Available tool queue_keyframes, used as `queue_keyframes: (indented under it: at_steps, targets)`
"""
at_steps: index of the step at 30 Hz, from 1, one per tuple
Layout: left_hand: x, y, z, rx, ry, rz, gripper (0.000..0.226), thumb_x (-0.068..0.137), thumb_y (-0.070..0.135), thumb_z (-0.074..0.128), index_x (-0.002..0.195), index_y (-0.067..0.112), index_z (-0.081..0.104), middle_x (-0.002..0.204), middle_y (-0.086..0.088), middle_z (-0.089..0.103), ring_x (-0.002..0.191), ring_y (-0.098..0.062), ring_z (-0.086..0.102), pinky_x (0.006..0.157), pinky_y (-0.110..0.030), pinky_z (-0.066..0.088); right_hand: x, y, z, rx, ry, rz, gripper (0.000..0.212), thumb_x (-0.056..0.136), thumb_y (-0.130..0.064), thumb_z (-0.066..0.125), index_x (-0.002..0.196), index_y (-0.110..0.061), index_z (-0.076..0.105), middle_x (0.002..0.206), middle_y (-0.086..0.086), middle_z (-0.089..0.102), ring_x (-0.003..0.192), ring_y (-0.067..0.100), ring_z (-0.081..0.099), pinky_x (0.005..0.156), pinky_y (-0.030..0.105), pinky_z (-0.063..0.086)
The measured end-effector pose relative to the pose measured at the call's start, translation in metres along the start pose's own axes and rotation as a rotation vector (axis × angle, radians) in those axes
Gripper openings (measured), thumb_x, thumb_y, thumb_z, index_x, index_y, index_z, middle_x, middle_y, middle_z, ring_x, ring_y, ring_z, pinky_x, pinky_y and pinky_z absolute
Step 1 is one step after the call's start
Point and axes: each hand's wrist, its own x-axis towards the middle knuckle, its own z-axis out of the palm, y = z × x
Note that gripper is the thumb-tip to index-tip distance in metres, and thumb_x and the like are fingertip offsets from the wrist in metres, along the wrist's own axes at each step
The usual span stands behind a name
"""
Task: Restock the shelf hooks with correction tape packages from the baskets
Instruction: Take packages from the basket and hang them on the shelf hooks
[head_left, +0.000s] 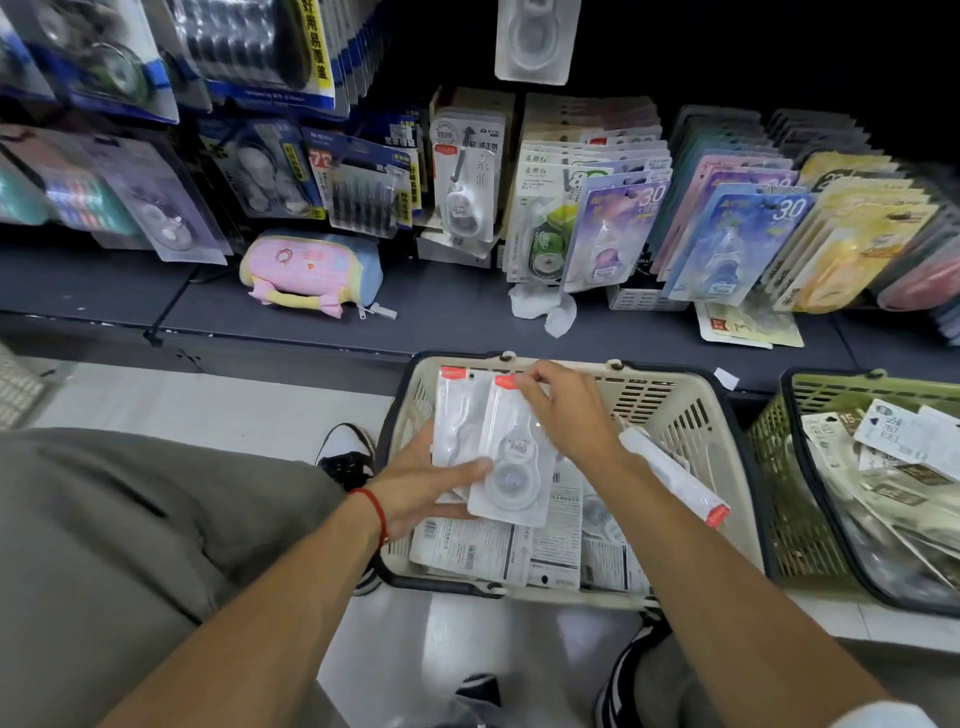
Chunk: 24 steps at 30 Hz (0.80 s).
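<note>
Two correction tape packages (488, 447) are held over the beige basket (691, 415). They are gripped from below by the left hand (415, 488). The front package's top is pinched by the right hand (566, 410).

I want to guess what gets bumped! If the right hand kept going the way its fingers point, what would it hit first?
Probably the top of the front correction tape package, which the right hand is already touching near its red tag. Beyond that comes the beige basket rim.

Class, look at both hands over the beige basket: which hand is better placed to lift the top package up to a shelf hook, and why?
Probably the right hand: it pinches the top package at its hanging end, while the left hand supports the stack from below.
</note>
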Motion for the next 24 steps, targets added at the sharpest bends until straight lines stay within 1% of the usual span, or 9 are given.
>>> queue_keyframes:
  at_steps: [4, 7, 10, 11, 13, 16, 18, 21, 24]
  targets:
    - [0.003, -0.008, -0.004, 0.034, 0.036, -0.036, 0.078, 0.077, 0.014, 0.094, 0.136, 0.045, 0.055, 0.127, 0.001, 0.075, 0.114, -0.027, 0.074, 0.087, -0.053, 0.063, -0.006, 0.009, 0.003, 0.086, 0.039, 0.023, 0.02, 0.103, -0.043, 0.057, 0.093, -0.029, 0.066, 0.086, -0.015, 0.071, 0.083, 0.0, 0.064, 0.069, 0.012, 0.047]
    - [0.005, -0.008, -0.012, -0.032, 0.131, -0.034, 0.072, 0.073, 0.013, 0.095, 0.13, 0.042, 0.062, 0.124, 0.0, 0.076, 0.111, -0.03, 0.075, 0.085, -0.058, 0.063, -0.011, 0.034, -0.007, 0.072, 0.097, 0.115, 0.026, 0.108, -0.031, 0.047, 0.099, -0.016, 0.065, 0.093, 0.001, 0.072, 0.086, 0.021, 0.068, 0.079, 0.04, 0.057]
    - [0.006, -0.007, -0.013, -0.095, 0.193, -0.005, 0.068, 0.077, 0.009, 0.092, 0.13, 0.039, 0.063, 0.125, -0.001, 0.076, 0.114, -0.032, 0.073, 0.083, -0.057, 0.063, -0.027, 0.065, -0.009, -0.258, -0.304, 0.144, 0.02, 0.102, -0.028, 0.066, 0.116, -0.015, 0.068, 0.112, 0.005, 0.072, 0.102, 0.023, 0.068, 0.096, 0.043, 0.056]
    - [0.006, -0.006, -0.012, -0.095, 0.201, 0.01, 0.067, 0.077, 0.009, 0.092, 0.129, 0.039, 0.063, 0.125, 0.0, 0.076, 0.114, -0.031, 0.073, 0.083, -0.057, 0.063, -0.035, 0.071, -0.004, -0.368, -0.413, 0.141, 0.032, 0.098, -0.032, 0.072, 0.126, -0.017, 0.067, 0.123, 0.004, 0.069, 0.112, 0.022, 0.065, 0.103, 0.043, 0.052]
    - [0.006, -0.003, -0.01, -0.091, 0.218, 0.042, 0.065, 0.076, 0.011, 0.092, 0.128, 0.038, 0.064, 0.124, 0.0, 0.076, 0.114, -0.03, 0.074, 0.084, -0.059, 0.063, -0.047, 0.077, 0.009, -0.514, -0.454, 0.135, 0.049, 0.094, -0.039, 0.075, 0.138, -0.023, 0.061, 0.136, 0.002, 0.061, 0.129, 0.023, 0.054, 0.109, 0.042, 0.04]
    - [0.007, 0.002, -0.007, -0.091, 0.265, 0.093, 0.065, 0.078, 0.01, 0.091, 0.131, 0.035, 0.061, 0.123, 0.001, 0.076, 0.112, -0.029, 0.074, 0.085, -0.059, 0.063, -0.045, 0.074, 0.001, -0.427, -0.371, 0.166, 0.039, 0.091, -0.036, 0.078, 0.128, -0.03, 0.067, 0.13, -0.001, 0.061, 0.129, 0.023, 0.052, 0.102, 0.041, 0.031]
    - [0.008, 0.004, -0.005, -0.089, 0.291, 0.12, 0.058, 0.081, 0.01, 0.089, 0.127, 0.035, 0.062, 0.115, 0.005, 0.079, 0.104, -0.024, 0.077, 0.08, -0.052, 0.065, -0.036, 0.068, -0.029, -0.181, -0.255, 0.214, 0.025, 0.091, -0.026, 0.08, 0.11, -0.033, 0.066, 0.117, -0.004, 0.065, 0.113, 0.019, 0.061, 0.09, 0.034, 0.042]
    - [0.009, 0.012, 0.005, -0.104, 0.296, 0.123, 0.041, 0.087, 0.011, 0.084, 0.112, 0.037, 0.063, 0.091, 0.016, 0.08, 0.082, -0.009, 0.079, 0.07, -0.038, 0.067, -0.025, 0.041, -0.083, 0.102, 0.012, 0.189, 0.029, 0.097, -0.018, 0.071, 0.098, -0.04, 0.051, 0.107, -0.003, 0.068, 0.078, 0.004, 0.063, 0.06, 0.021, 0.051]
    - [0.011, 0.023, 0.017, -0.14, 0.337, 0.165, 0.045, 0.085, 0.011, 0.086, 0.115, 0.036, 0.063, 0.09, 0.017, 0.08, 0.08, -0.009, 0.079, 0.067, -0.04, 0.066, -0.023, 0.007, -0.107, 0.135, 0.189, -0.001, 0.029, 0.101, -0.022, 0.066, 0.103, -0.039, 0.043, 0.106, -0.01, 0.071, 0.077, -0.002, 0.069, 0.063, 0.02, 0.054]
